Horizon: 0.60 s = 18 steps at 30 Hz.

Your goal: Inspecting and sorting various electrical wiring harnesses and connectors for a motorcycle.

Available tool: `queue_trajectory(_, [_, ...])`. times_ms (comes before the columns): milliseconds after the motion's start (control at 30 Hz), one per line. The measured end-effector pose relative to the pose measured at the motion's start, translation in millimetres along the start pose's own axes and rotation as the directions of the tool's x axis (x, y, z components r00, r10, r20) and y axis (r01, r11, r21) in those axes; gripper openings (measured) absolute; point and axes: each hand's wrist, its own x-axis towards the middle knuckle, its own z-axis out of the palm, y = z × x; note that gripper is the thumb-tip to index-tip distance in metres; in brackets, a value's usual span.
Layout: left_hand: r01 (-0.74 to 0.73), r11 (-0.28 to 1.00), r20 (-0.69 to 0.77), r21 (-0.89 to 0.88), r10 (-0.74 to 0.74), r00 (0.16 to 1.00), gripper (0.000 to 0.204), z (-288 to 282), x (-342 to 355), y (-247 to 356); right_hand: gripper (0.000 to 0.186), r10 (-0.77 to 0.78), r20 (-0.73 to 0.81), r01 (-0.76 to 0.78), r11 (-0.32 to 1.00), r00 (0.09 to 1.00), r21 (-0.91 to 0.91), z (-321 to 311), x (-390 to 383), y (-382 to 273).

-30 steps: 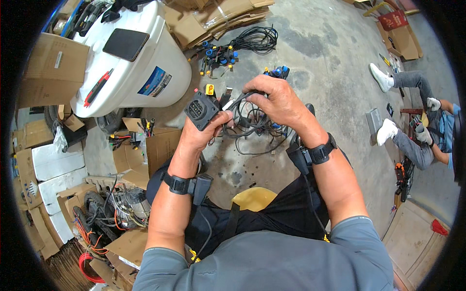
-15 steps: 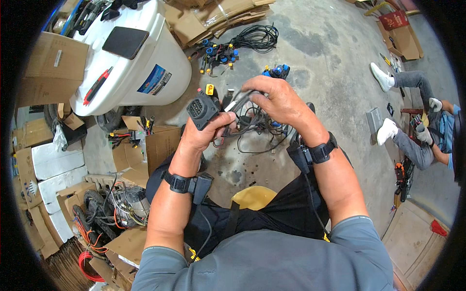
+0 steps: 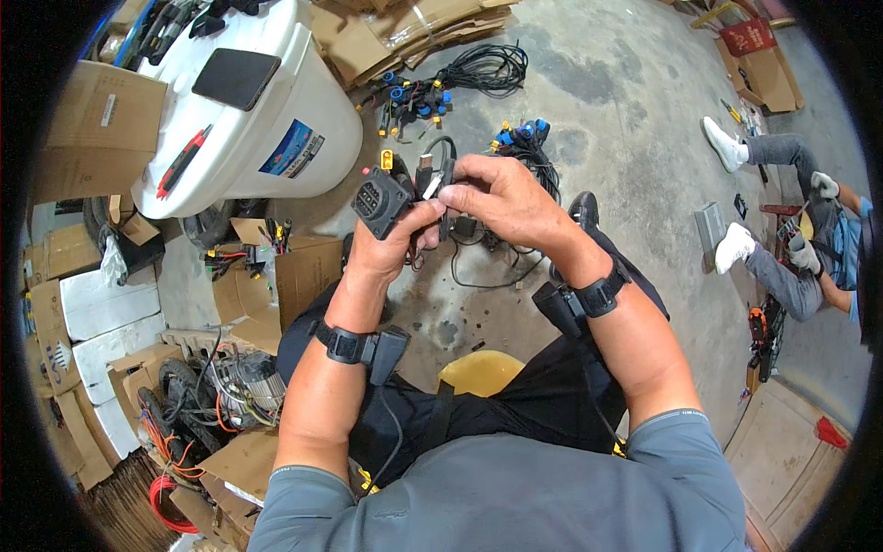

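Note:
My left hand (image 3: 397, 241) is closed round a black multi-pin socket (image 3: 382, 202) and the cables bunched behind it. A yellow connector (image 3: 386, 160) and a USB plug (image 3: 425, 164) stick up from this bundle. With thumb and fingers pinched, my right hand (image 3: 492, 195) grips the looped black cable (image 3: 446, 156) just right of the socket. A white tag shows between the two hands. Below them, more thin black cable (image 3: 487, 283) hangs or lies over the floor; where it joins the held bundle is hidden by my hands.
Cable bundles with blue and yellow connectors (image 3: 414, 101) lie on the floor ahead. A white tub (image 3: 317, 101) carries a phone (image 3: 236, 79) and a red-black pen-like tool (image 3: 184, 164). Boxes and a motor (image 3: 248, 382) stand left. At right sits another person in white gloves (image 3: 805, 255).
My right hand has drawn in toward the left, bringing the cable into a tighter loop beside the socket. The bundle of connectors on the floor behind it shows more.

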Motion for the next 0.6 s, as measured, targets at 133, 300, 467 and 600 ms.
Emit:
queue_trajectory(133, [-0.012,1.000,-0.043,-0.028,0.011,0.999,0.009,3,-1,3,0.019,0.028,-0.049,-0.033,0.994,0.998,-0.100,-4,2,-1])
queue_trajectory(300, [-0.086,0.996,-0.111,-0.036,0.082,0.990,0.016,-5,7,-1,0.020,0.063,-0.087,-0.053,0.992,0.994,0.111,-9,3,-3])
queue_trajectory(467, [-0.144,0.987,-0.142,-0.068,0.133,0.981,0.016,-8,9,0,0.019,0.095,-0.078,-0.084,0.988,0.992,0.133,-12,4,-6])
queue_trajectory(600, [-0.156,0.983,-0.164,-0.095,0.139,0.977,0.009,-3,8,4,0.020,0.061,-0.010,-0.058,0.982,0.998,0.180,-10,3,-5])
